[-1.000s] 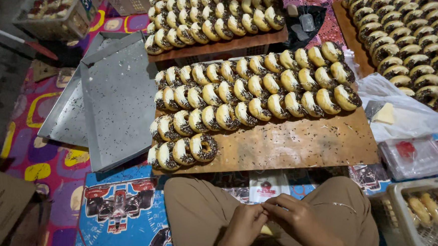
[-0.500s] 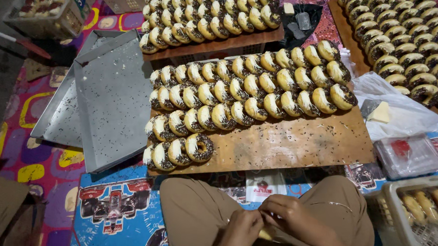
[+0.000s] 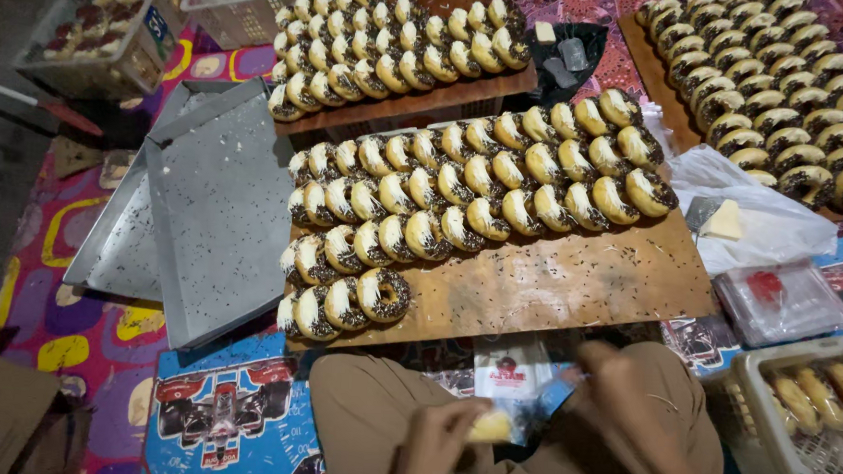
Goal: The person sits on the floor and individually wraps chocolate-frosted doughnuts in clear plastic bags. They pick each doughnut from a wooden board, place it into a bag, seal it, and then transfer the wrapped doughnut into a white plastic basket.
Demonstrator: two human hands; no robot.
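A small pale-yellow pastry piece point(image 3: 490, 426) is pinched in the fingers of the left hand point(image 3: 435, 444) over the lap, its long axis lying roughly left to right. The right hand point(image 3: 625, 382), blurred, is closed on the edge of a clear plastic wrapper point(image 3: 542, 407) just beside the piece; the grip cannot be told exactly. Packing is judged to be at an early stage: rows of chocolate-sprinkled glazed doughnuts point(image 3: 472, 196) remain unwrapped on the wooden board point(image 3: 573, 283) ahead, and more on two further boards. A white mesh basket point(image 3: 767, 428) at the right holds a few pastries. Empty grey metal trays point(image 3: 216, 207) lie to the left.
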